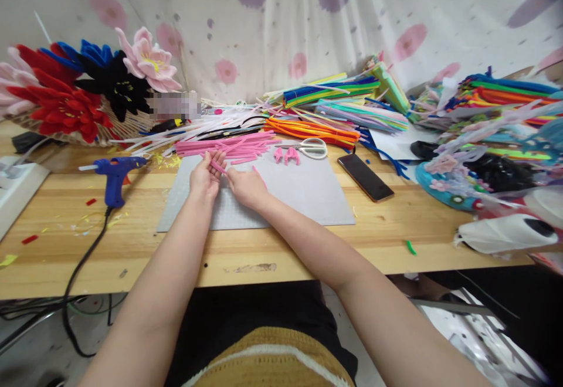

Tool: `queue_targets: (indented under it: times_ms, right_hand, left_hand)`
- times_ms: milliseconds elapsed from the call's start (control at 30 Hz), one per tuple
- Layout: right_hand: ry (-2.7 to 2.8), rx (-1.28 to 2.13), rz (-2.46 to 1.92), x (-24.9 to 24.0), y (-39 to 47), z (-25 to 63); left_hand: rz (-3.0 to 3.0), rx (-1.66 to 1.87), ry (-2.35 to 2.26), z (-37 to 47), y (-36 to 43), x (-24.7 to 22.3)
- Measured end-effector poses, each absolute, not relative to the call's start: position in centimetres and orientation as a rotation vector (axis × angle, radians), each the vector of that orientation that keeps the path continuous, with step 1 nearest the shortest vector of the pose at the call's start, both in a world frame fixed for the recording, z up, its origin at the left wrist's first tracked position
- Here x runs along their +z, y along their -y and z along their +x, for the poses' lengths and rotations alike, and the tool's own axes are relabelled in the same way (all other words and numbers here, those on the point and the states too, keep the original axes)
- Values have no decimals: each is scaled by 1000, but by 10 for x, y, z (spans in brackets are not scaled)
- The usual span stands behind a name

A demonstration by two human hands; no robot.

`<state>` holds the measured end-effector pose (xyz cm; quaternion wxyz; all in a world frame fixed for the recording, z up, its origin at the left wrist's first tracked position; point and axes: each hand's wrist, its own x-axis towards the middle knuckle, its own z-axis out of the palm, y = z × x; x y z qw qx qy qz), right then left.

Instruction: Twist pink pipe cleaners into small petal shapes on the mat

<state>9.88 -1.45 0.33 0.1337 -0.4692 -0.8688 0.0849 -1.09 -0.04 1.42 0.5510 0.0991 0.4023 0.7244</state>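
A pink pipe cleaner (219,168) stretches between my two hands above the grey cutting mat (303,205). My left hand (206,177) is turned palm up, its fingers curled around one part of the strand. Pinched closed on the same strand is my right hand (246,186); a pink length (260,177) sticks out behind it, and whether this is the same piece I cannot tell. Just beyond my hands lies a pile of pink pipe cleaners (237,145). Small bent pink pieces (288,156) rest near the mat's far edge, beside white-handled scissors (314,148).
A blue glue gun (116,176) stands at left, its cord running off the table. Fuzzy flowers (65,105) fill the back left. A phone (366,177) lies right of the mat. Bundled coloured pipe cleaners (312,132) line the back; a white roll (505,233) lies at right.
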Motion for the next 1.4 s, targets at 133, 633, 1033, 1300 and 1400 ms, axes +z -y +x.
queue_targets:
  times_ms: [133, 633, 1033, 1300, 1400]
  right_hand:
    - [2596, 210, -1305, 7, 18, 99]
    - [2523, 267, -1393, -1, 22, 105]
    - [2271, 376, -1479, 3, 15, 117]
    - [1954, 509, -1600, 0, -17, 156]
    - [2081, 539, -1548, -4, -20, 160]
  left_hand:
    - [113, 1680, -1020, -14, 2, 21]
    - [213, 1771, -963, -24, 1, 16]
    - [774, 1414, -1252, 2, 14, 7]
    - [791, 1261, -1325, -10, 15, 12]
    - [912, 1117, -1352, -6, 17, 9]
